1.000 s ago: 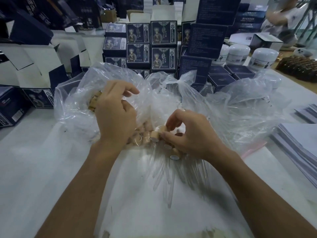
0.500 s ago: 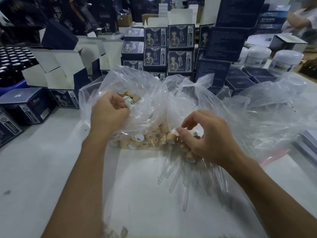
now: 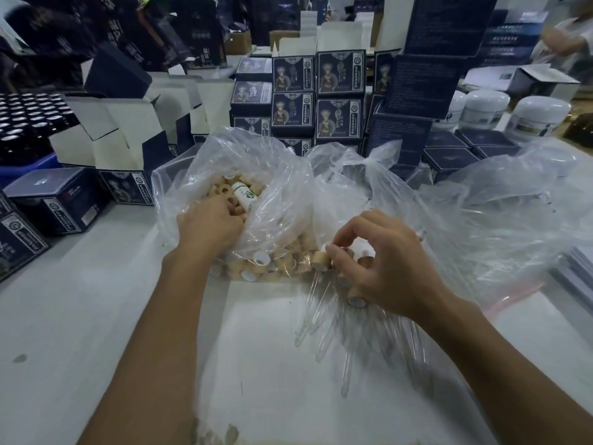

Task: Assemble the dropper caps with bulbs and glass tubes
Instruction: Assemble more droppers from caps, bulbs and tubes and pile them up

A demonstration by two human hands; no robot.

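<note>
A clear plastic bag (image 3: 282,175) on the white table holds several wooden dropper caps (image 3: 221,187) and a white tube with green print (image 3: 245,197). My left hand (image 3: 208,226) reaches into the bag's mouth, its fingertips buried among the caps and hidden. My right hand (image 3: 385,268) grips a bundle of assembled droppers. Thumb and forefinger pinch one wooden cap (image 3: 321,260), and the glass tubes (image 3: 321,319) fan out towards me. More caps (image 3: 276,264) lie under the plastic between my hands.
Stacked dark blue printed boxes (image 3: 338,75) stand behind the bag, with open boxes (image 3: 122,133) and a tray of dark bottles (image 3: 25,114) at left. At right are white jars (image 3: 539,117), a second crumpled plastic bag (image 3: 497,213) and a paper stack (image 3: 577,271).
My left hand has pushed deeper into the bag, down among the caps. My right hand keeps the droppers in about the same place. The view has swung to the left.
</note>
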